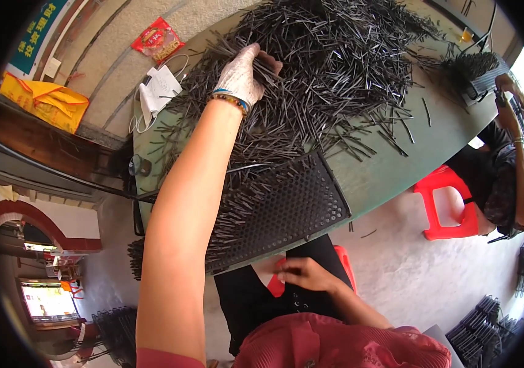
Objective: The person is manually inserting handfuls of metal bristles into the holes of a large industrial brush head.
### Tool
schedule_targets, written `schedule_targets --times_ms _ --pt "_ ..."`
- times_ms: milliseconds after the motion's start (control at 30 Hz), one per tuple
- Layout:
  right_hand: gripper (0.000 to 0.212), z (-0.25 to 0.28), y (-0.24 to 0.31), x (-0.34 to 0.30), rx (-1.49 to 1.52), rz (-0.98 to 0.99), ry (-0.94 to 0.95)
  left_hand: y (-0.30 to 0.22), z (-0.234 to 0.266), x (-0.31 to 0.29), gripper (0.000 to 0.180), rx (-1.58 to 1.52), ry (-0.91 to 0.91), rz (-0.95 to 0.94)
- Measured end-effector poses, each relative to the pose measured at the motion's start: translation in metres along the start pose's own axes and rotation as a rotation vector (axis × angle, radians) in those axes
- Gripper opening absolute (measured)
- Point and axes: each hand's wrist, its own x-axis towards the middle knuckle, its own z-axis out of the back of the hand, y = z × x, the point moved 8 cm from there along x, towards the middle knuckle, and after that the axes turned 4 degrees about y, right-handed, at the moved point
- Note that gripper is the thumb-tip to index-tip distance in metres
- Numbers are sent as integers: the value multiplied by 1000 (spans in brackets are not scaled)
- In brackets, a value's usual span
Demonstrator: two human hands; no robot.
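My left hand [242,76], in a pale glove with a beaded bracelet at the wrist, reaches over the near left part of a big pile of thin black sticks [335,67]. Its fingers are closed round a small bunch of these sticks. Above my lap is my bare right hand [306,274], fingers loosely bent and a little apart, nothing visible in it. Between my arms and the pile lies a black perforated tray [286,211] at the table's near edge. Many short black sticks stand upright in its left part; the right part shows bare holes.
The green table [391,168] carries loose sticks. A red snack packet [157,40], white cable with pouch [159,92] and yellow bag [47,101] lie left. At right, another person's hands [510,104] work beside a filled rack [473,70]; a red stool [449,205] stands below.
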Motion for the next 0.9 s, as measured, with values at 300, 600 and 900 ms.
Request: schedule_targets --times_ms 300,600,900 --pt "39 167 155 48 660 374 -727 -10 -73 -64 16 139 166 -120" --pt "39 208 189 185 1155 526 -616 1 -71 -66 27 94 96 -404" --pt "40 211 171 194 1149 506 -571 11 -59 -63 25 340 112 -440"
